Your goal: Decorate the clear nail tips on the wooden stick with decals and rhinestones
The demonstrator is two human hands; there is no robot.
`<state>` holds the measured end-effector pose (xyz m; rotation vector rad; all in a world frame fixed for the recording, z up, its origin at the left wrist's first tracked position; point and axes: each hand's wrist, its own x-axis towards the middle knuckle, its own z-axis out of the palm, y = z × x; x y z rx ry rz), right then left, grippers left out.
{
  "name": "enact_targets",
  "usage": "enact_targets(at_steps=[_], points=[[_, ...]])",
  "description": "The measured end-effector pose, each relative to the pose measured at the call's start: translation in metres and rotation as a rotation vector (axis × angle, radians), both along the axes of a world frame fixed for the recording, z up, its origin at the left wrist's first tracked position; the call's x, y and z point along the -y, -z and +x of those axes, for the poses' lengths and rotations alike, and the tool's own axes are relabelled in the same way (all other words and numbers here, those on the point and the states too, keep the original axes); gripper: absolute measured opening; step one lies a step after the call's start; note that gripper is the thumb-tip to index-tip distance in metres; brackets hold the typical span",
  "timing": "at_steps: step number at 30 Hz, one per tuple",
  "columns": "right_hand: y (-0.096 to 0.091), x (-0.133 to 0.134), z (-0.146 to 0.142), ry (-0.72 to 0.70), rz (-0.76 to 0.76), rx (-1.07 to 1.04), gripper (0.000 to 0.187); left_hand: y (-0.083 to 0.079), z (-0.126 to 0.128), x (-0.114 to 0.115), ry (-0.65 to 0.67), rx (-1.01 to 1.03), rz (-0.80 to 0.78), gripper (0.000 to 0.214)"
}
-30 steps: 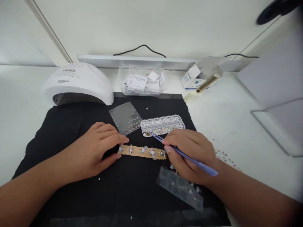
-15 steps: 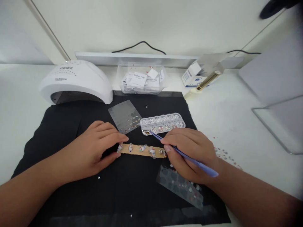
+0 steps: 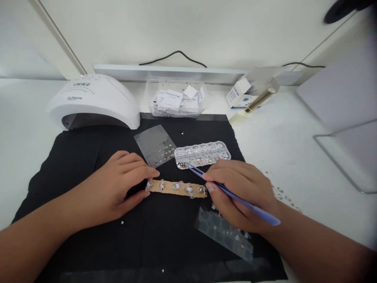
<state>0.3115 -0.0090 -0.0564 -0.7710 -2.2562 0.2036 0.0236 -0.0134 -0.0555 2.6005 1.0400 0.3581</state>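
My left hand (image 3: 123,184) pinches the left end of a tan strip (image 3: 169,187) between thumb and fingers. Several clear press-on nails with small decorations, one of them a nail (image 3: 189,190) right of the middle, sit along the strip. In my right hand (image 3: 235,192) are blue tweezers (image 3: 244,203), gripped between thumb and fingers. Their tips reach into the front left compartment of a clear rhinestone case (image 3: 203,152). Whether the tips hold a stone is too small to tell. A sticker sheet (image 3: 225,232) lies partly under my right hand.
A black mat (image 3: 126,251) covers the work area. Another sticker sheet (image 3: 154,145) lies behind the strip. At the back stand a white nail lamp (image 3: 97,100), a plastic box of alcohol pads (image 3: 176,98), a small carton (image 3: 240,94) and a gold-capped bottle (image 3: 259,100). Loose gems dot the mat.
The tweezers' rear end has swung slightly right and down with my right hand, while their tips stay at the rhinestone case. My left hand keeps its hold on the strip.
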Motion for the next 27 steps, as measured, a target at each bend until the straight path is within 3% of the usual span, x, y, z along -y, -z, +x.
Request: enact_targets(at_steps=[27], points=[[0.0012, 0.0027, -0.0015, 0.02, -0.025, -0.015, 0.014, -0.0018, 0.0004, -0.0006, 0.017, -0.004, 0.002, 0.03]])
